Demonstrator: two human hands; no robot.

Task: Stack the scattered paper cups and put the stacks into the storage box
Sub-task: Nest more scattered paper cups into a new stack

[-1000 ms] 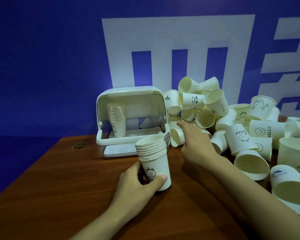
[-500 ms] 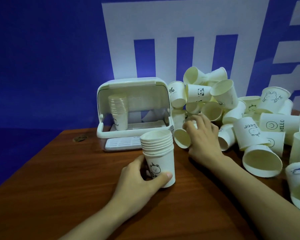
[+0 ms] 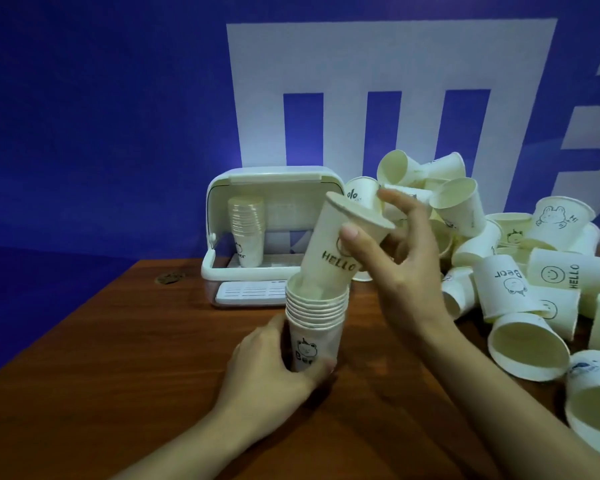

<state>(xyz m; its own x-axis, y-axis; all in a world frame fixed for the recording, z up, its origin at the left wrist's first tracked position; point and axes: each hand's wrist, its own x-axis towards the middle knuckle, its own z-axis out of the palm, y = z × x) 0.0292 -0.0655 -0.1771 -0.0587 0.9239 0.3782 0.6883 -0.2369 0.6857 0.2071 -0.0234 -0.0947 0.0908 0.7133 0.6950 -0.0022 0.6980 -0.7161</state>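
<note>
- The left hand (image 3: 274, 362) reaches in from below, forearm angled up across the wooden table (image 3: 118, 358), fingers and thumb curled round the base of the upright cup stack (image 3: 315, 323)
- The right hand (image 3: 400, 268) comes from the lower right, wrist raised, thumb and fingers pinching a "HELLO" cup (image 3: 340, 251) near its rim; the cup is tilted, its bottom inside the stack's top
- Right of it lies the loose cup pile (image 3: 520, 271)
- Behind the stack stands the open storage box (image 3: 274, 233), another stack (image 3: 246, 230) inside at its left
</note>
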